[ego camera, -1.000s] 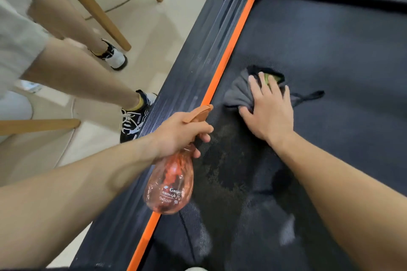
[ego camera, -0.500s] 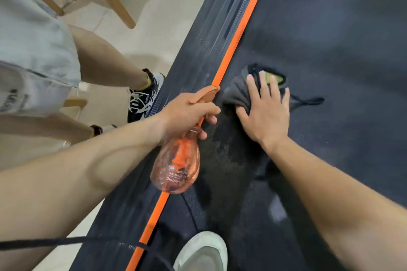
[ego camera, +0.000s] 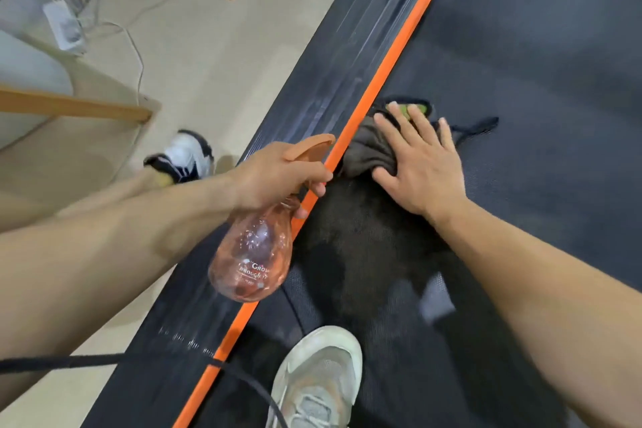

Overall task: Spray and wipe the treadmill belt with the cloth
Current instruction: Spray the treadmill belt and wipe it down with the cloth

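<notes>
Lettering "Gro…" marks the spray bottle point(ego camera: 253, 254) gripped by left hand point(ego camera: 274, 174) fingers; right hand point(ego camera: 422, 167) fingers spread flat on cloth point(ego camera: 370, 149).

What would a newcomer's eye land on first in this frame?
Probably the translucent orange spray bottle, gripped by the left hand over the bright orange stripe along the treadmill belt's left edge. Just right of it, the right hand presses flat on a bunched grey cloth, with a darker damp-looking patch on the belt nearer the camera. A grey sneaker stands on the belt at the bottom.
</notes>
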